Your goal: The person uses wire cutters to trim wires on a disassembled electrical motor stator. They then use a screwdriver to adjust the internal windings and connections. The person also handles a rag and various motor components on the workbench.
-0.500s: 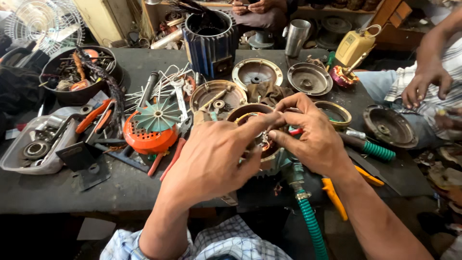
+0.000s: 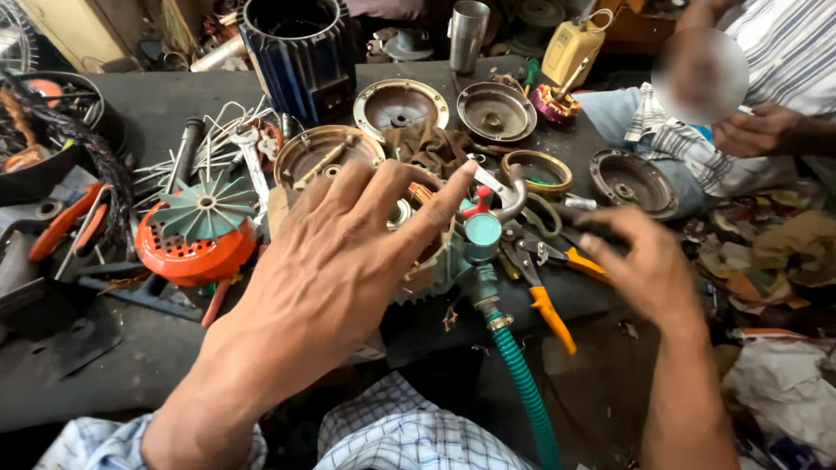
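My left hand lies spread over a grey metal motor housing at the bench's near edge, fingers apart, fingertips near its copper winding. A green valve fitting with a red knob joins the housing to a green hose that runs down toward me. My right hand hovers to the right, blurred, its fingers at a dark-handled tool; whether it grips the tool is unclear. Orange-handled pliers lie between my hands.
An orange cover with a green fan sits left. Round metal end caps, a blue motor casing, a steel cup and a yellow oil can stand behind. A seated person is at far right.
My right hand has left the housing and swung right toward the tools. My left hand has opened flat over the housing. The view has moved closer.
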